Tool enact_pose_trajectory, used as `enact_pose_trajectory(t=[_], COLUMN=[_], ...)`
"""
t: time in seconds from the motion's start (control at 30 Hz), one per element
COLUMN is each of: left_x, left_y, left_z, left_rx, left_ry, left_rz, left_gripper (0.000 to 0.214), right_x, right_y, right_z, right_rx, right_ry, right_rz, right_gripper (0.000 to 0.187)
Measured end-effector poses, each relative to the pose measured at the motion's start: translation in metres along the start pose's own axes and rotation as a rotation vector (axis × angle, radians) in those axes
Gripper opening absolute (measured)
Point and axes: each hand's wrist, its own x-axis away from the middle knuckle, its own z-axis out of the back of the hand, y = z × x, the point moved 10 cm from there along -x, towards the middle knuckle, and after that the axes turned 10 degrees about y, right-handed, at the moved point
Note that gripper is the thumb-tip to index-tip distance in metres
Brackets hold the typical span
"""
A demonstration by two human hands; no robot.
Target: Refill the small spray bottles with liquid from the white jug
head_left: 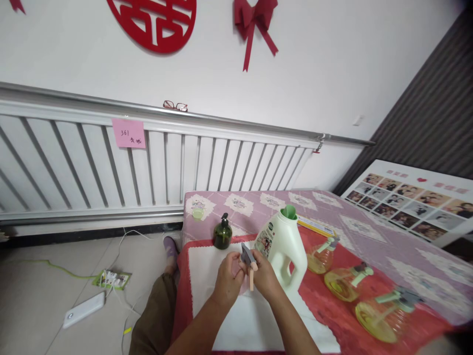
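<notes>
In the middle of the head view, my left hand [228,279] and my right hand [264,276] are both closed around a spray bottle [252,264]. Its spray head is grey, with a pale pink trigger pointing toward me. The pinkish, see-through body shows only in part, being mostly hidden by my fingers. Just right of my hands stands a large pale-green jug [297,259] with a handle and a green cap. A dark green pump bottle [222,234] stands upright behind my left hand.
Several clear spray bottles with yellow liquid, including a front one [377,320], stand on the red cloth [314,301] at right. A white cloth [236,325] lies under my hands. A small pale-green cup [198,213] is at back left. Cables and a power strip [112,279] lie on the floor.
</notes>
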Motion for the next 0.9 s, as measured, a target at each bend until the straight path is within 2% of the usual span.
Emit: enact_pose_trajectory(t=[0.17, 0.3, 0.4, 0.53, 0.67, 0.77, 0.83, 0.9], left_x=[0.004, 0.005, 0.005, 0.005, 0.005, 0.005, 0.006, 0.006], left_y=[0.008, 0.015, 0.018, 0.016, 0.013, 0.013, 0.014, 0.015], left_z=[0.001, 0.001, 0.000, -0.001, 0.001, 0.001, 0.002, 0.003], left_rx=[-0.006, -0.017, -0.023, -0.014, -0.077, -0.076, -0.070, -0.079], left_ry=[0.005, -0.018, -0.045, -0.048, -0.021, -0.026, -0.030, -0.024], left_rz=[-0.042, -0.050, -0.040, -0.021, -0.008, 0.011, 0.026, 0.032], left_gripper=[0.032, 0.033, 0.036, 0.035, 0.039, 0.035, 0.033, 0.035], right_x=[0.008, 0.011, 0.012, 0.012, 0.014, 0.013, 0.013, 0.014], right_y=[0.009, 0.015, 0.011, -0.007, -0.019, -0.016, -0.010, -0.003], right_z=[0.001, -0.001, -0.001, 0.002, 0.006, 0.006, 0.005, 0.005], right_rx=[0.024, 0.026, 0.002, -0.068, -0.098, -0.087, -0.070, -0.050], right_ry=[0.184, 0.267, 0.252, 0.118, 0.028, 0.079, 0.150, 0.228], right_rz=[-0.073, -0.120, -0.111, -0.012, 0.059, 0.041, -0.001, -0.057], right_gripper=[0.026, 0.032, 0.026, 0.028, 0.015, 0.011, 0.004, 0.006])
